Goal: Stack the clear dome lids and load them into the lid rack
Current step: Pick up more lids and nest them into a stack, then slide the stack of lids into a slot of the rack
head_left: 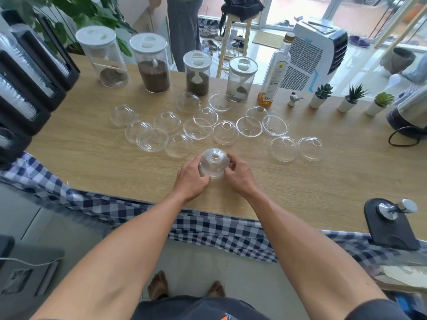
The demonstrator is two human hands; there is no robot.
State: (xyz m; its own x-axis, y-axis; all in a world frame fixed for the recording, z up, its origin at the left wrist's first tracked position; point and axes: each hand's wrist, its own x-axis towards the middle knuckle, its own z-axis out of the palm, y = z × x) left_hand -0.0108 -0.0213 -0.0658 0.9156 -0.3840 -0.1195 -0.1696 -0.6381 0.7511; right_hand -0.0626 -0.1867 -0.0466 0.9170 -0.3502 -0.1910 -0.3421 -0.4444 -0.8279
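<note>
Step in hand, as judged: stacking. A short stack of dome lids [213, 163] is held dome-up on the wooden table [300, 181], between both hands near its front edge.

Left hand [193, 176]: fingers curled closed around the stack's left side and lower rim. Right hand [239, 175]: fingertips [227, 170] pinched on the right rim, thumb toward the dome. Both forearms are extended forward and converge at the stack.

Loose lids [198, 128] are scattered just beyond the fingertips, some dome-up, some inverted, a few overlapping; none is touched.

The lid rack [25, 88] stands well to the left of the left hand, its slots already part-filled.

Next move, as judged: one hand to be freed for the nearest loose lid; inverted lids must be turned dome-up before nesting.
</note>
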